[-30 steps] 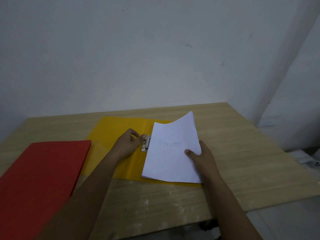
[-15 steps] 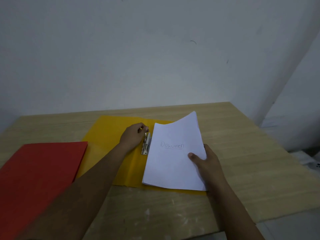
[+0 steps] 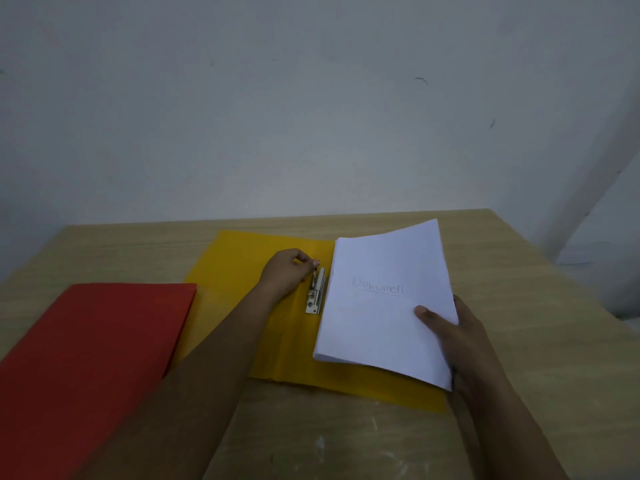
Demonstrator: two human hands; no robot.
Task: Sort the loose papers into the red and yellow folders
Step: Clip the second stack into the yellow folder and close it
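Observation:
The yellow folder (image 3: 242, 271) lies open on the wooden table, with a metal clip (image 3: 316, 293) along its spine. A stack of white papers (image 3: 381, 306), its top sheet marked "Dokumen", rests on the folder's right half with the far right corner curling up. My right hand (image 3: 453, 337) grips the stack's right edge, thumb on top. My left hand (image 3: 289, 271) pinches the top end of the clip with its fingertips. The red folder (image 3: 90, 348) lies closed at the left, its edge overlapping the yellow one.
The wooden table (image 3: 519, 306) ends at a plain white wall behind. Its right edge drops off to the floor near a wall corner at the far right. Pale paint smears mark the table's front.
My left hand has slid from beside the clip up to its top end. The right hand keeps its hold on the papers; the view has shifted slightly.

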